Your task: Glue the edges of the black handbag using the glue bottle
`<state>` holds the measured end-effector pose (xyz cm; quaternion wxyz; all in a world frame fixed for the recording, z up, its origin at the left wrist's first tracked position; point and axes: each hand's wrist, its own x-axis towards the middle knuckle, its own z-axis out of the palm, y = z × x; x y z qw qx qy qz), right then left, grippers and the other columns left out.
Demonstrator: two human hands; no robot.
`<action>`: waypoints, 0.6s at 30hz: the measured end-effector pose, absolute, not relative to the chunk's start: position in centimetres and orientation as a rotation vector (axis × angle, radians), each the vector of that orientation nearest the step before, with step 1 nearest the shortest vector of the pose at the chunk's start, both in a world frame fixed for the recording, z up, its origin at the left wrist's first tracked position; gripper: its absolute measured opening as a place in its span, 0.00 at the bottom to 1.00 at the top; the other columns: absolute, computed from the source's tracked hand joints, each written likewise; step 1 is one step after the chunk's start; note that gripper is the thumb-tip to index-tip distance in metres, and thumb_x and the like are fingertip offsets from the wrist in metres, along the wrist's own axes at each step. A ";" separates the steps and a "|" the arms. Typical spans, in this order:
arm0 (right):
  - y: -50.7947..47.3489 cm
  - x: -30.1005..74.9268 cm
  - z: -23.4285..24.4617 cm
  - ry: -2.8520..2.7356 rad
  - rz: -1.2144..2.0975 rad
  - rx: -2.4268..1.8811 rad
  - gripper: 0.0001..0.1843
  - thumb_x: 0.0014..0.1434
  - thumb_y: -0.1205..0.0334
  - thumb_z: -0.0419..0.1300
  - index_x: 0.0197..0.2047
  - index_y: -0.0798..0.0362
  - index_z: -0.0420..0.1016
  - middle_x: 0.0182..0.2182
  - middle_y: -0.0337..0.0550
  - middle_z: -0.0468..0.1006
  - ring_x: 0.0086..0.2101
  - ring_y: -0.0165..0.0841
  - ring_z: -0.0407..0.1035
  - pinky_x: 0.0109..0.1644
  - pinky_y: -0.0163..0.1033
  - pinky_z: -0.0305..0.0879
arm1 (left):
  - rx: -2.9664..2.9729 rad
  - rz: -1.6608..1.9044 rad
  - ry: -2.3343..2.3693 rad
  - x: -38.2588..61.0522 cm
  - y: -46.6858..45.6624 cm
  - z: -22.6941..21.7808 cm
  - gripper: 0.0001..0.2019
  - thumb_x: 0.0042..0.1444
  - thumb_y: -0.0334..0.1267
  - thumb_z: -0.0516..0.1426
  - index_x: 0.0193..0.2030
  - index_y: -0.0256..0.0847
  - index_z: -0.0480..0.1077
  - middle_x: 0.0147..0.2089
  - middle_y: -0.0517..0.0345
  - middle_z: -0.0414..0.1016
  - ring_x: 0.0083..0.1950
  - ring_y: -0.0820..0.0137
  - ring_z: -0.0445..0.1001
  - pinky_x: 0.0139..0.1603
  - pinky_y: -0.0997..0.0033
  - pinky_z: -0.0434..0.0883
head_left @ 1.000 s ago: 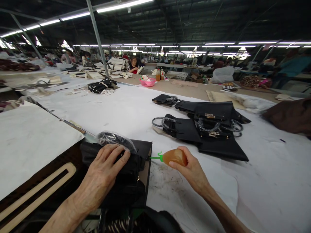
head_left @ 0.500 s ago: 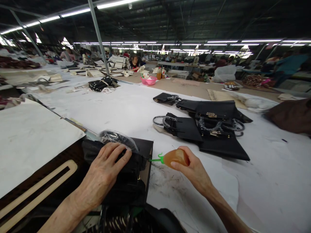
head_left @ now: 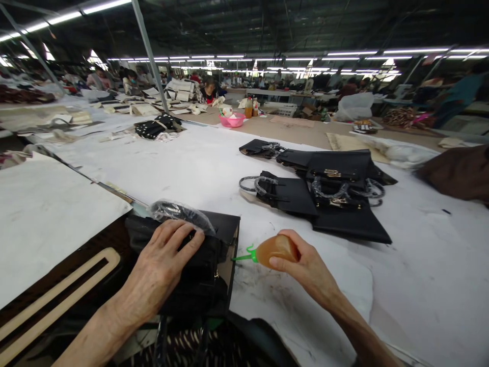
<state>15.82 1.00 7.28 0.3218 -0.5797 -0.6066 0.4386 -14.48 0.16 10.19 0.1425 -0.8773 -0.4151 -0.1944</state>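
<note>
A black handbag (head_left: pixel 191 293) lies in front of me at the table's edge, its handle wrapped in clear plastic. My left hand (head_left: pixel 164 262) is on top of it, with the fingers bent over the bag below the wrapped handle; the thumb is hidden. In my right hand (head_left: pixel 305 265) is an amber squeeze bottle (head_left: pixel 273 250), tipped on its side with fingers and thumb wrapped round it. Its thin green nozzle (head_left: pixel 244 258) points left, and the tip is at the bag's right edge, by a brownish strip. Whether it touches I cannot tell.
Several black handbags (head_left: pixel 340 219) with wrapped handles lie on the white table covering (head_left: pixel 198 168). A pale slotted strip (head_left: pixel 61 300) is at lower left. Farther off are a pink basin (head_left: pixel 231 121), dotted black pieces (head_left: pixel 156 127) and a person (head_left: pixel 209 94).
The nozzle tip has moved slightly toward me along the bag's right edge. The view has shifted a little. My left hand keeps its place on the bag.
</note>
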 end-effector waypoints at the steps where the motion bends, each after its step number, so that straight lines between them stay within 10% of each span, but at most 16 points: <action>1: 0.9 15.8 7.3 -1.592 1.156 -1.527 0.19 0.50 0.56 0.65 0.44 0.48 0.66 0.30 0.32 0.70 0.31 0.33 0.65 0.35 0.36 0.60 | -2.531 -0.552 -1.192 -14.5 0.2 10.2 0.23 0.52 0.21 0.44 0.54 0.33 0.65 0.49 0.43 0.67 0.55 0.56 0.62 0.54 0.48 0.65; 18: -1.2 16.0 8.2 -1.584 1.320 -1.492 0.20 0.51 0.56 0.66 0.46 0.50 0.66 0.30 0.33 0.71 0.31 0.34 0.65 0.35 0.36 0.60 | -2.547 -0.505 -1.177 -14.4 0.4 10.2 0.24 0.51 0.18 0.43 0.54 0.33 0.62 0.49 0.44 0.65 0.54 0.56 0.60 0.55 0.49 0.64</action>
